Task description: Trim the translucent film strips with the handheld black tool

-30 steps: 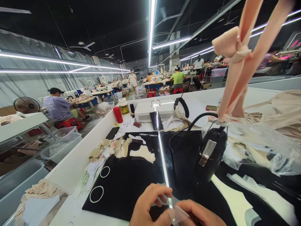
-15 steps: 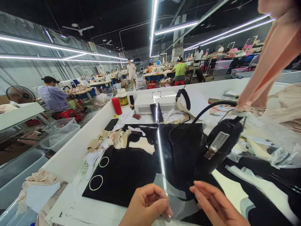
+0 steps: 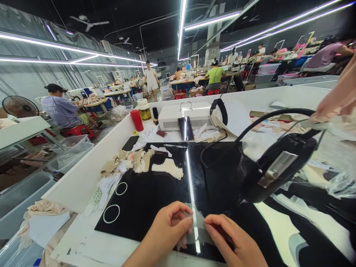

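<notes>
A translucent, film-like piece [image 3: 198, 219] spans the gap between my hands over a glossy black board [image 3: 155, 200]. My left hand [image 3: 174, 226] pinches it with curled fingers on one side. On the other side, the thumb and fingers of my right hand [image 3: 232, 237] are pinched together at its edge. Part of the piece is hidden by my fingers. Close to my right hand, a corded black device [image 3: 278, 170] with a metal plate hangs from pinkish fabric [image 3: 338, 92]. Cream cut pieces [image 3: 278, 230] lie at right, and another cream piece [image 3: 168, 168] lies farther back.
Two white rings [image 3: 111, 214] and fabric scraps [image 3: 141, 161] lie at left. A white vented box [image 3: 169, 120], a phone [image 3: 185, 128], a red cylinder [image 3: 137, 120] and a jar [image 3: 144, 110] stand behind. A white wall [image 3: 83, 178] edges the table. Co-workers sit beyond; one person [image 3: 151, 79] stands in the aisle.
My hands have drawn closer together, the right one moving left, with the translucent piece between them. The hanging device and pinkish fabric appear farther right. The person in the aisle looks nearer.
</notes>
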A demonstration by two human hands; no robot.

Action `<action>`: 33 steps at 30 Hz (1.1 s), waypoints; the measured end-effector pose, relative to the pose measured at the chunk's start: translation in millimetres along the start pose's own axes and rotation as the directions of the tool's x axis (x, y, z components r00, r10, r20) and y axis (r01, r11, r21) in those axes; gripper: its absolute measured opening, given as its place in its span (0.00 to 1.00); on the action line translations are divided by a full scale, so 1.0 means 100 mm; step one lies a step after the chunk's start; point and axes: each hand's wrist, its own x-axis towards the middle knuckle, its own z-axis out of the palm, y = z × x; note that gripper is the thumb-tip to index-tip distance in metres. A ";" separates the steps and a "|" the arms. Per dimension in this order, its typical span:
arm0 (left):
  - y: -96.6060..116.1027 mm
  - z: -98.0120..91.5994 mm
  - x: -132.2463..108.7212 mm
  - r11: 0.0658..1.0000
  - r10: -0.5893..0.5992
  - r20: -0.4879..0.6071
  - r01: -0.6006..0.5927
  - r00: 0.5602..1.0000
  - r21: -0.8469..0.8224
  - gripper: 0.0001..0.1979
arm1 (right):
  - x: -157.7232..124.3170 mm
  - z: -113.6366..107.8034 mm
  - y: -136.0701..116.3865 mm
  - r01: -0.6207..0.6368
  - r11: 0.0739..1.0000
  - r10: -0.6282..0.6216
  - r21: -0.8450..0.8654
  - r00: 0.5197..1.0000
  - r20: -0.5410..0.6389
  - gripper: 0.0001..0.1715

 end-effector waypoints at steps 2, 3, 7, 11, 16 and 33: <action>-0.02 -0.03 0.04 0.997 0.025 -0.059 -0.020 0.998 0.081 0.19 | 0.06 0.00 0.05 0.077 0.995 -0.078 -0.058 0.997 -0.003 0.11; -0.03 -0.05 0.06 0.987 0.052 -0.090 -0.037 0.995 0.159 0.17 | 0.08 0.01 0.08 0.118 0.989 -0.118 -0.094 0.993 0.006 0.11; -0.06 -0.08 0.06 0.822 0.232 -0.149 -0.111 0.961 0.559 0.07 | 0.16 0.06 0.14 0.253 0.929 -0.246 -0.270 0.968 0.057 0.15; -0.12 -0.08 0.05 0.630 0.334 -0.103 -0.141 0.937 0.763 0.01 | 0.17 0.09 0.20 0.308 0.838 -0.311 -0.451 0.948 0.069 0.17; -0.18 -0.07 0.05 0.408 0.424 -0.012 -0.179 0.906 0.895 0.05 | 0.15 0.11 0.27 0.346 0.741 -0.344 -0.575 0.932 0.117 0.17; -0.19 -0.06 0.06 0.325 0.415 0.023 -0.172 0.909 0.930 0.06 | 0.14 0.14 0.30 0.363 0.721 -0.323 -0.591 0.930 0.178 0.14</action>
